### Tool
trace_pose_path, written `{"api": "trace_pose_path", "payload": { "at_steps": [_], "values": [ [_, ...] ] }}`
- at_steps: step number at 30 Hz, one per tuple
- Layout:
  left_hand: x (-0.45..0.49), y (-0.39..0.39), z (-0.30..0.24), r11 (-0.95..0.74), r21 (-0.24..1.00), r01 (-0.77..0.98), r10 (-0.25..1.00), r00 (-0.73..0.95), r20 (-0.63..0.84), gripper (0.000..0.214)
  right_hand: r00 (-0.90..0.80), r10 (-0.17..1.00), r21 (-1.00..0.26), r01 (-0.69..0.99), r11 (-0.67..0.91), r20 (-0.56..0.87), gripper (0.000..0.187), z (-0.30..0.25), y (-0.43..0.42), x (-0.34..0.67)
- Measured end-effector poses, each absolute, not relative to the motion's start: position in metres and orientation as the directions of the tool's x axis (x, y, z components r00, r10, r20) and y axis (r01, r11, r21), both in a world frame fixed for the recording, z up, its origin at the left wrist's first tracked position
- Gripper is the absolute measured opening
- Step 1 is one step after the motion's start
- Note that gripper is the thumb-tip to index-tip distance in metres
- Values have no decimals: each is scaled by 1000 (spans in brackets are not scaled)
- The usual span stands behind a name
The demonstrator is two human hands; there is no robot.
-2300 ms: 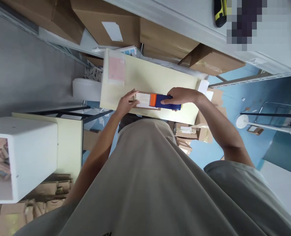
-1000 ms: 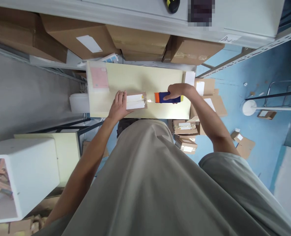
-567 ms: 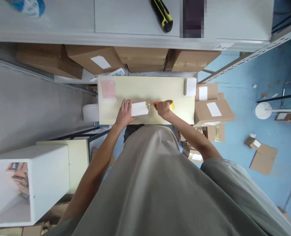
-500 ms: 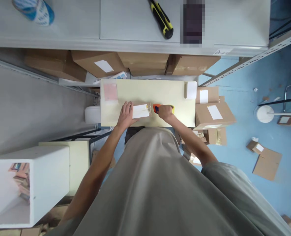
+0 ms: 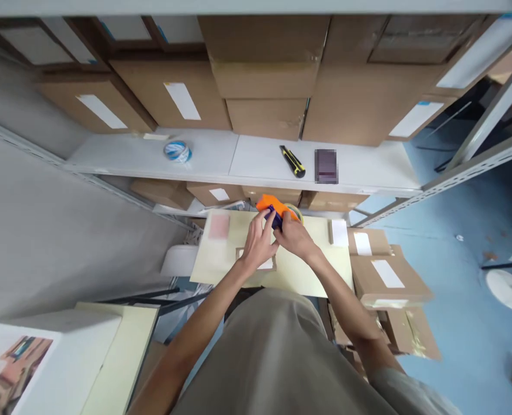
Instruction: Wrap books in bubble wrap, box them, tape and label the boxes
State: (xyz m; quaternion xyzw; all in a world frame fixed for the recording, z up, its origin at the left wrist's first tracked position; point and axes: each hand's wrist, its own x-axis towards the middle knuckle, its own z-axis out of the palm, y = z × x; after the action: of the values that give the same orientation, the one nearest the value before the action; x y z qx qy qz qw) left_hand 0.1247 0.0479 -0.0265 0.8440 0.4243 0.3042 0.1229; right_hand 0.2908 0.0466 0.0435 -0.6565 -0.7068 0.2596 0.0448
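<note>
An orange and dark-blue tape dispenser [image 5: 277, 206], with a roll of tape at its right side, is raised above the cream table [image 5: 308, 274]. My right hand [image 5: 297, 235] grips it from the right, fingers wrapped round its lower part. From the left, my left hand [image 5: 258, 242] meets its dark-blue part, thumb and fingers closed on it. Beneath my left hand lies a small flat cardboard box [image 5: 267, 264] with a white label, partly covered by the hand and wrist.
On the table are a pinkish sheet [image 5: 218, 226] and a white stack [image 5: 339, 233]. The shelf beyond bears a yellow-black utility knife [image 5: 293, 161], a blue-white roll [image 5: 177, 151] and a blurred-out dark item [image 5: 326, 166]. Cardboard boxes [image 5: 386, 271] stand right of the table.
The tape dispenser has risen off the table in my right hand. My left hand has left the small box and come to the dispenser. My view has tilted up toward the shelves.
</note>
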Motion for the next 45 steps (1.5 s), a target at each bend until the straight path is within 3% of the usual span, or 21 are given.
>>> {"api": "trace_pose_path", "payload": {
  "at_steps": [5, 8, 10, 13, 15, 20, 21, 23, 26, 29, 31, 33, 36, 40, 45],
  "values": [
    [129, 117, 31, -538, 504, 676, 798, 217, 562, 103, -214, 975, -334, 916, 221, 58, 44, 96, 131, 260],
    [123, 137, 48, -509, 531, 677, 829, 221, 514, 94, -221, 971, -257, 937, 238, 93, 48, 107, 179, 246],
    [120, 135, 47, -495, 552, 671, 847, 229, 480, 82, -234, 972, -218, 947, 236, 35, 50, 107, 206, 241],
    [112, 114, 22, -453, 602, 658, 876, 205, 436, 73, -246, 966, -183, 956, 228, -82, 53, 102, 234, 240],
    [102, 96, -8, -394, 647, 653, 909, 169, 382, 72, -250, 964, -176, 956, 233, -85, 55, 96, 241, 243],
    [50, 35, -98, -67, 750, 658, 990, -50, 133, 69, -165, 934, -313, 911, 268, 318, 62, 41, 196, 259],
    [36, 20, -113, 16, 753, 657, 993, -100, 66, 67, -137, 928, -360, 894, 267, 347, 62, 20, 174, 262],
    [13, -7, -137, 152, 743, 651, 983, -176, -48, 67, -90, 959, -455, 865, 209, 270, 67, -25, 120, 269],
    [-4, -32, -158, 245, 738, 629, 966, -223, -131, 62, -42, 994, -525, 851, -16, -98, 79, -87, 37, 272],
    [4, -33, -168, 273, 731, 625, 962, -173, -211, 50, -40, 895, -497, 842, -210, -445, 77, -126, -15, 263],
    [16, -26, -172, 324, 680, 658, 938, -129, -322, 45, -19, 847, -473, 836, -278, -531, 76, -140, -26, 253],
    [26, -20, -175, 377, 604, 702, 904, -137, -405, 44, 25, 840, -452, 834, -316, -541, 79, -148, -27, 247],
    [27, -17, -181, 381, 574, 724, 900, -150, -409, 38, 18, 851, -465, 831, -305, -525, 76, -157, -23, 249],
    [10, -21, -180, 292, 681, 671, 917, 7, -400, 38, -104, 876, -607, 759, -237, -471, 69, -165, -31, 266],
    [5, -28, -156, 158, 824, 544, 934, 188, -304, 43, -76, 942, -769, 601, -219, -328, 73, -142, -53, 291]
  ]
}}
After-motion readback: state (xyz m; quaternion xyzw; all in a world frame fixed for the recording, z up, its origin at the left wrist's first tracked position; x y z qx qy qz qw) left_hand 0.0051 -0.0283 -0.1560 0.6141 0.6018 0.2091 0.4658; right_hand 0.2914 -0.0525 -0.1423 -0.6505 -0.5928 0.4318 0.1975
